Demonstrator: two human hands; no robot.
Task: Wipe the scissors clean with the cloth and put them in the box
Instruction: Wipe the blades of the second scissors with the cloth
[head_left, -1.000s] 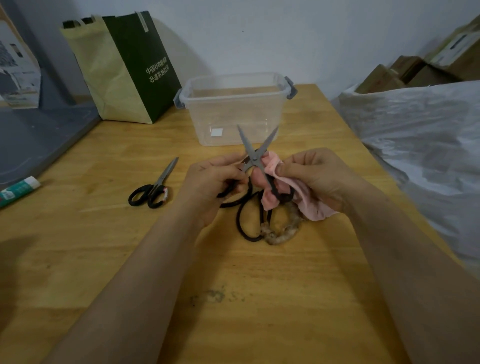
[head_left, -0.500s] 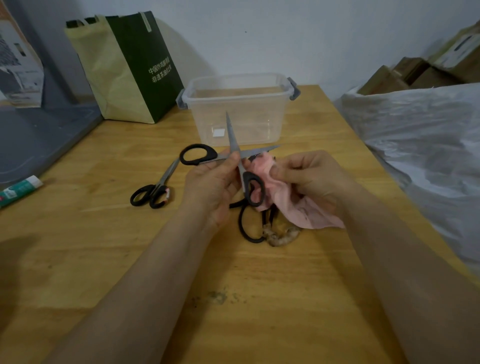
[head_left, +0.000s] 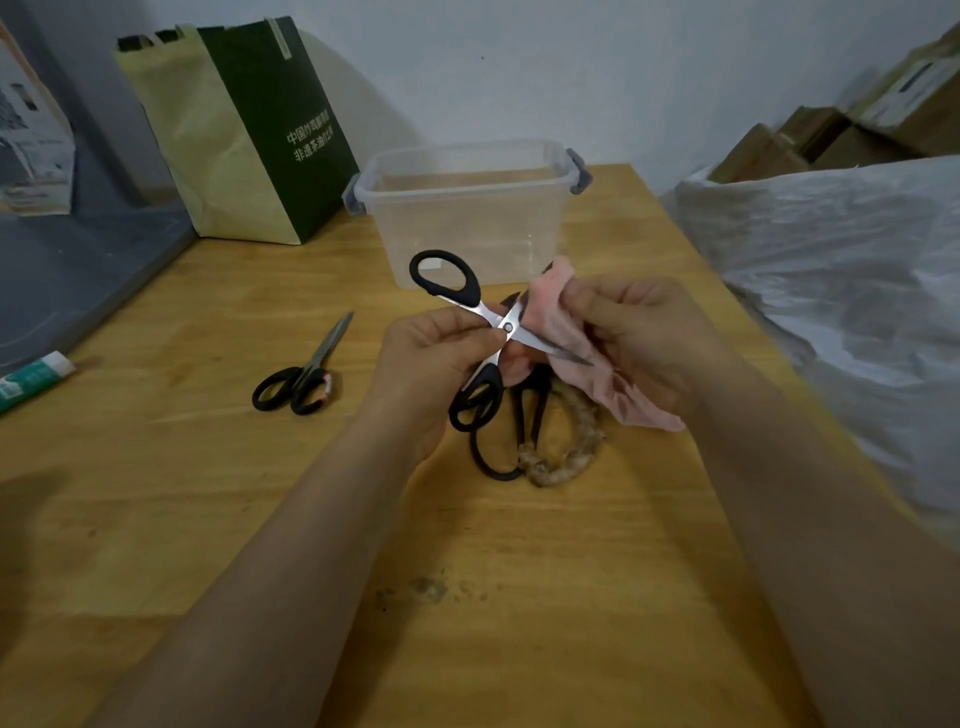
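Observation:
My left hand (head_left: 434, 364) pinches a pair of black-handled scissors (head_left: 470, 299) near the pivot, blades spread wide open, above the wooden table (head_left: 208, 493). My right hand (head_left: 644, 338) holds a pink cloth (head_left: 566, 332) wrapped around one blade, whose tip lies over the cloth. A clear plastic box (head_left: 467, 208) stands open just behind the hands. A second pair of black-handled scissors (head_left: 306, 374) lies shut on the table to the left. Under my hands lies a third pair of scissors (head_left: 530, 415), partly hidden, with large black loops.
A green and beige paper bag (head_left: 244, 130) stands at the back left. A tube (head_left: 31, 376) lies at the left edge beside a grey surface (head_left: 78, 270). A white plastic-covered bulk (head_left: 831, 291) borders the table on the right, cardboard boxes (head_left: 831, 135) behind it.
The held scissors have turned: the blades pointed up toward the box, now the handles point up-left and down while the blades lie toward my right hand. The cloth has moved up along the blade.

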